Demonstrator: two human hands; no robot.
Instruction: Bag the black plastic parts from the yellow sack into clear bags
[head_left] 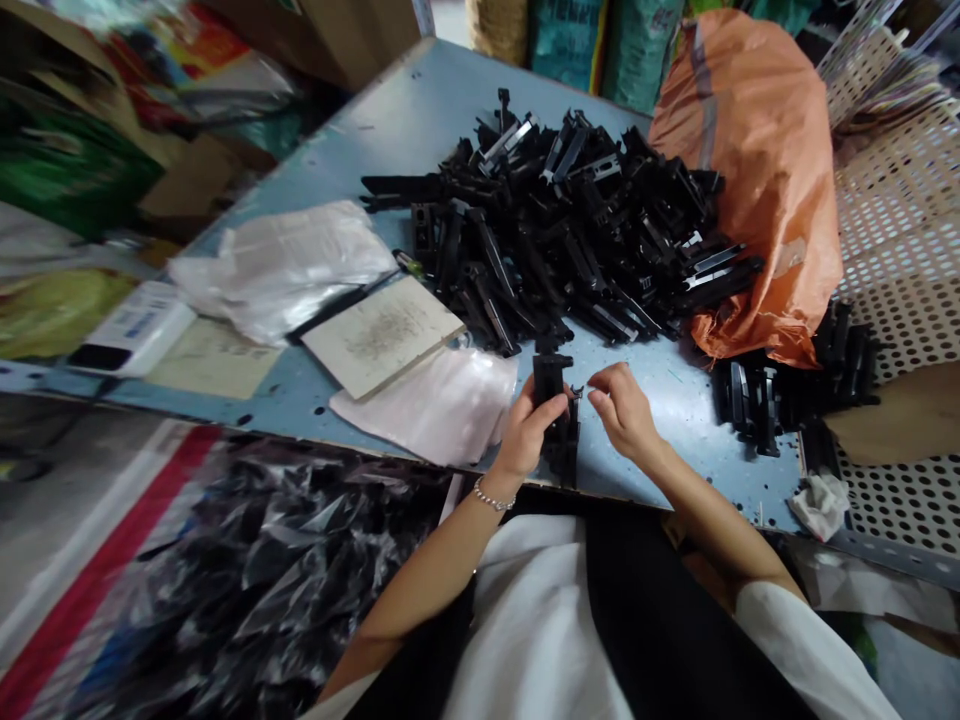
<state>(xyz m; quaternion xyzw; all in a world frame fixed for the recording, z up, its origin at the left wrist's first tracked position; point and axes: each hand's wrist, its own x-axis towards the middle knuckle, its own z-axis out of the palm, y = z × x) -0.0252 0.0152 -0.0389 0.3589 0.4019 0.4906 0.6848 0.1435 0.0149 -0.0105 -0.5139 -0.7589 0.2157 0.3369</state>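
Observation:
My left hand (pixel 527 432) is wrapped round a long black plastic part (pixel 551 378), held upright over the table's front edge. A small black prong sticks out from the part's right side. My right hand (pixel 622 408) is just right of that prong, apart from the part, with its fingers curled in and the thumb close to them. Whether a small thing sits between those fingertips I cannot make out. Beyond both hands lies a big heap of similar black plastic parts (pixel 555 235).
The blue table (pixel 375 110) also carries a pale flat block (pixel 384 335), white plastic bags (pixel 300 255) and a white box (pixel 135 328). An orange sack (pixel 765 170) stands at the right, more black parts (pixel 765 395) by it. Black plastic bags (pixel 300 570) lie below left.

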